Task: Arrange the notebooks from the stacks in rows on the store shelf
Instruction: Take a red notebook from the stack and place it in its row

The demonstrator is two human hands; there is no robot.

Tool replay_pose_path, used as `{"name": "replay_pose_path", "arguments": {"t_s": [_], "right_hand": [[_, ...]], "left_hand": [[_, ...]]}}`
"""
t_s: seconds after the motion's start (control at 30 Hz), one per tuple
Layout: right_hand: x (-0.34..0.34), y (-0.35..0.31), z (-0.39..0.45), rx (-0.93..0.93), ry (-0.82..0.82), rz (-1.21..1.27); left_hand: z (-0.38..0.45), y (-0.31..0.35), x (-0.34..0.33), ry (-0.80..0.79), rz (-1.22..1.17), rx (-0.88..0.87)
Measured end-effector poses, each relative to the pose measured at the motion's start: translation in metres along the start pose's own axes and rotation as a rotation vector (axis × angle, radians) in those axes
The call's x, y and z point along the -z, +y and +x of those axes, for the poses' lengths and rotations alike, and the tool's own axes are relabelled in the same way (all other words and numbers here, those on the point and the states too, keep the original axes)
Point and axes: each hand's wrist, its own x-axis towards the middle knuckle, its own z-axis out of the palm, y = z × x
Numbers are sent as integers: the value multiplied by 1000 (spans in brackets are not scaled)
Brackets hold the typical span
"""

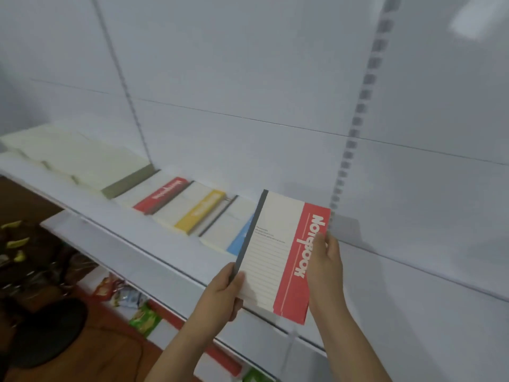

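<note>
Hands either side, left hand (224, 292) and right hand (326, 267) fingers gripping cream, red-banded paper notebook (278, 257) (tilted), above white metal shelf (154, 252)

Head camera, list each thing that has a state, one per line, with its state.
Red notebook: held above the shelf by both hands.
Left hand: grips its spine edge.
Right hand: grips its red edge.
Yellow notebook: lying flat on the shelf.
Blue notebook: flat, partly hidden.
</note>
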Motion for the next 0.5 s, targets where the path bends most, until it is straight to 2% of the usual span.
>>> {"name": "replay_pose_path", "arguments": {"t_s": [0.27,0.37,0.5], "right_hand": [[-192,3,-3,-47,-223,-65],[-236,2,2,-46,-313,-64],[-276,4,26,-47,-480,-119]], "left_hand": [[13,-16,166,212,-97,-7],[26,-18,210,322,-107,-6],[52,-22,254,376,-48,13]]}}
